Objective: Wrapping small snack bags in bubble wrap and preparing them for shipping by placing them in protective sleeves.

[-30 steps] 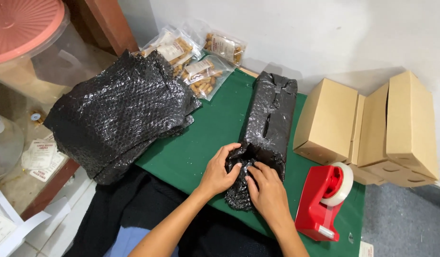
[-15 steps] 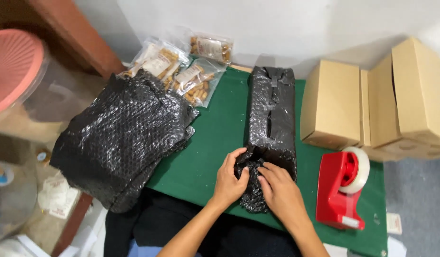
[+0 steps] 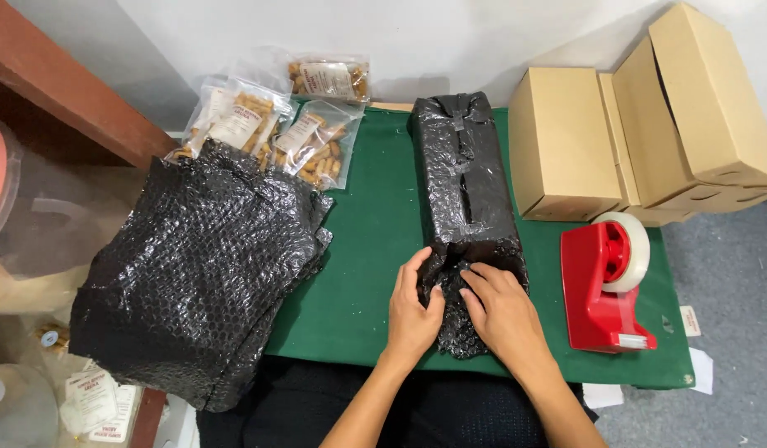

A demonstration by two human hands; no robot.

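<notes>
A long box wrapped in black bubble wrap lies lengthwise on the green mat. My left hand and my right hand press together on the loose wrap at its near end, fingers folding the flap inward. Strips of dark tape hold the wrap along the top of the parcel.
A stack of black bubble wrap sheets lies at the left. Several clear bags of snacks sit at the back left. A red tape dispenser stands right of the parcel, with brown cardboard boxes behind it.
The camera has shifted left and closer, so everything sits further right in view. My hands stay on the parcel's near end, still working the wrap.
</notes>
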